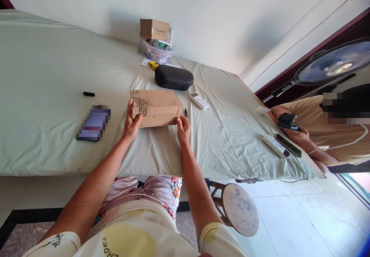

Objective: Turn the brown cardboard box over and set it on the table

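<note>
A brown cardboard box [157, 106] with torn paper at its left end lies on the pale green bedsheet [52, 68]. My left hand [131, 124] grips the box's left end, thumb on top. At the box's near right corner my right hand [183, 129] holds it with curled fingers. A black pen [186, 113] lies just beyond my right hand. Both forearms reach up from the bottom of the view.
A phone [94, 123] and a small black marker [88, 93] lie left of the box. Behind it sit a black case [173, 76], a white remote [199, 100], a plastic tub [158, 50] and a second box [154, 29]. Another person [318, 129] sits at right holding a phone. A stool [239, 208] stands below.
</note>
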A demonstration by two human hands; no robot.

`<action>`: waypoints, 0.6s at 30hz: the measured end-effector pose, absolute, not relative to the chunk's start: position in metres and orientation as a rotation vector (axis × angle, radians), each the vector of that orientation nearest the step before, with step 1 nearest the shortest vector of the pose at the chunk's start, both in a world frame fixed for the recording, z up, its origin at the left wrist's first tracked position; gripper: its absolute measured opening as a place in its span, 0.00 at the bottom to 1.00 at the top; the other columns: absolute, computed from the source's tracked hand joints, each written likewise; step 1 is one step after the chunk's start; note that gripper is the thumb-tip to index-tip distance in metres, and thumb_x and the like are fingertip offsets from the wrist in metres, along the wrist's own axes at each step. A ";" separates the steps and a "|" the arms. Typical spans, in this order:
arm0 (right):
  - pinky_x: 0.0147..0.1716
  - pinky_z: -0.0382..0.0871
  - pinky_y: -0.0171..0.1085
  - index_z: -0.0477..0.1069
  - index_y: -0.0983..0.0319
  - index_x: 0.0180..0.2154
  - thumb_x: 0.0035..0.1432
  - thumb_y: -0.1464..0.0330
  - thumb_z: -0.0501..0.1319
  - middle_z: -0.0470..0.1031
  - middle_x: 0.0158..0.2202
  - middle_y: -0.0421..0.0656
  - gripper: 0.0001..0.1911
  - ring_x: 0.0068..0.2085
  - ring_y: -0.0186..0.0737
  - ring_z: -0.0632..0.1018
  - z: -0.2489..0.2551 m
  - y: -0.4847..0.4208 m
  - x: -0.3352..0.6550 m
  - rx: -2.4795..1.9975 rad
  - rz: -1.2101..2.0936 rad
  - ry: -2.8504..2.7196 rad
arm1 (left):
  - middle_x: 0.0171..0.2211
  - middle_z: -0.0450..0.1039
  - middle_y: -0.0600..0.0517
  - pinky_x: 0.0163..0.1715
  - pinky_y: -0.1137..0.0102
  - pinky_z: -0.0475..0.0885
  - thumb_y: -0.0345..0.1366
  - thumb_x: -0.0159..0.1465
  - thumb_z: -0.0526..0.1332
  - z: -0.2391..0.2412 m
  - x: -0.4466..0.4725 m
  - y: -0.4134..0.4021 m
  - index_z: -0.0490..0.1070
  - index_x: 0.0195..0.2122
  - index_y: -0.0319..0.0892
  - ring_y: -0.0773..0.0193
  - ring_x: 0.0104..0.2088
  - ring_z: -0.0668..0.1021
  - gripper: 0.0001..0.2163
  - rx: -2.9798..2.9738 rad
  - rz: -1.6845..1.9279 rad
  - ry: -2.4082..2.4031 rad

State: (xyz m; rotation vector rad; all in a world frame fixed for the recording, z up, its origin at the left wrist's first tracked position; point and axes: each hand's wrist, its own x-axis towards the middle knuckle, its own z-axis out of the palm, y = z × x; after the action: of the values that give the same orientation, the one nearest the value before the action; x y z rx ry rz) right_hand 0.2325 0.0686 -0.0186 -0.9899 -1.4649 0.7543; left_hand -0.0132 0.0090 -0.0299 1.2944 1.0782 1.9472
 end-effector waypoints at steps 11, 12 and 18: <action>0.35 0.73 0.37 0.73 0.57 0.46 0.65 0.49 0.61 0.78 0.38 0.43 0.20 0.37 0.39 0.78 -0.031 0.067 0.225 -0.983 0.775 -1.572 | 0.75 0.57 0.42 0.74 0.57 0.60 0.67 0.66 0.60 -0.030 -0.021 0.012 0.50 0.76 0.52 0.51 0.75 0.63 0.44 1.224 1.989 1.137; 0.36 0.73 0.38 0.72 0.57 0.49 0.65 0.50 0.61 0.78 0.40 0.44 0.20 0.38 0.40 0.78 -0.031 0.067 0.224 -0.977 0.760 -1.558 | 0.75 0.58 0.42 0.73 0.57 0.60 0.67 0.66 0.58 -0.031 -0.021 0.013 0.51 0.76 0.52 0.51 0.74 0.64 0.43 1.249 1.975 1.163; 0.40 0.75 0.40 0.68 0.54 0.60 0.63 0.53 0.63 0.75 0.56 0.49 0.27 0.46 0.43 0.78 -0.021 0.062 0.227 -0.988 0.653 -1.554 | 0.67 0.70 0.39 0.69 0.57 0.67 0.68 0.66 0.58 -0.037 -0.025 0.017 0.63 0.70 0.45 0.49 0.69 0.72 0.40 1.213 1.989 1.232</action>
State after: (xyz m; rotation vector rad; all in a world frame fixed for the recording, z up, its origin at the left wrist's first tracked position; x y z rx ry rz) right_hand 0.2271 0.0622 -0.0213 -0.9885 -1.5540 0.6526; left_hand -0.0253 0.0171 -0.0374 1.2129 1.2320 1.9891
